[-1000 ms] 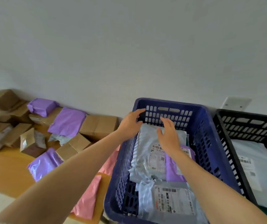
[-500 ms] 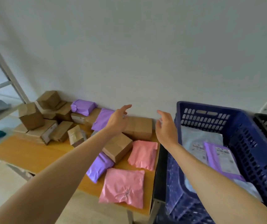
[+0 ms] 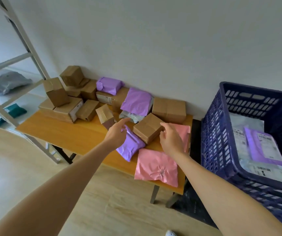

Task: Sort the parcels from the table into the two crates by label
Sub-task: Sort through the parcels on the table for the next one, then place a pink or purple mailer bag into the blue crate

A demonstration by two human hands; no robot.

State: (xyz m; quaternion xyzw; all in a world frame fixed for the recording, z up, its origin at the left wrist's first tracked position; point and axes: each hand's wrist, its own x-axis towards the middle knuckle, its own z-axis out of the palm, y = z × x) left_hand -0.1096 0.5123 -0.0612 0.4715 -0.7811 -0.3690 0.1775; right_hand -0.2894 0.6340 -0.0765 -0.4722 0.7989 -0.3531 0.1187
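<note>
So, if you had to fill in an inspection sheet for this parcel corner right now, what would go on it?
Surface: wooden table, crowded with parcels towards the wall.
Job's things: cardboard boxes, purple mailers and pink mailers on the table; blue crate at right holds labelled mailers. Only one crate is in view.
Clutter: nothing seen.
Hands: left hand and right hand are both open and hold nothing, one on either side of the nearest box.
Cables: nothing seen.
Surroundings: white wall, pale wood floor, metal shelving at left with a grey bag and teal bags.
</note>
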